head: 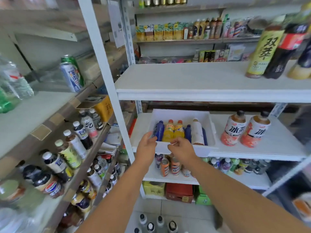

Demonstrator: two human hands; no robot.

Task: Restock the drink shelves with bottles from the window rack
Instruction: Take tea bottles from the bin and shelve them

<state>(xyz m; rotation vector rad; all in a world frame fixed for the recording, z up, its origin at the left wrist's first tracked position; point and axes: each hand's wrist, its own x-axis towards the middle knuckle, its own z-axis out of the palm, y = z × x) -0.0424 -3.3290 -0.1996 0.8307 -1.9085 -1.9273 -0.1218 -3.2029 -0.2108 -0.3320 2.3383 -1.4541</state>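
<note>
Bottles (179, 131) for restocking lie on their sides in a white tray (182, 112). The tray sits on the middle shelf (277, 145) of the drink unit, directly ahead of both your hands.

Orientation: each bottle's long axis runs front to back. Caps point to the rear of the shelf and bases sit toward the tray's near wall. This axis is roughly in line with your forearms.

Hand state: your left hand (146, 146) has its fingers curled over the near wall at the tray's left corner, just beside the base of the blue bottle (159, 131). Whether the fingertips also touch that bottle cannot be determined. Your right hand (180, 148) pinches the near wall a little further right, in front of the orange bottles (168, 132). Neither hand has lifted a bottle.

Assessment: you appear to be positioning the tray, not picking.
- To pick, reach over the near wall and grasp across a bottle's body.
- The left hand is nearer the blue bottle and the right hand nearer the orange pair.
- The white bottle (196, 132) lies to the right of both hands.
- Two upright tea bottles (233, 130) stand near the tray's right side, so slide the tray with care.
</note>
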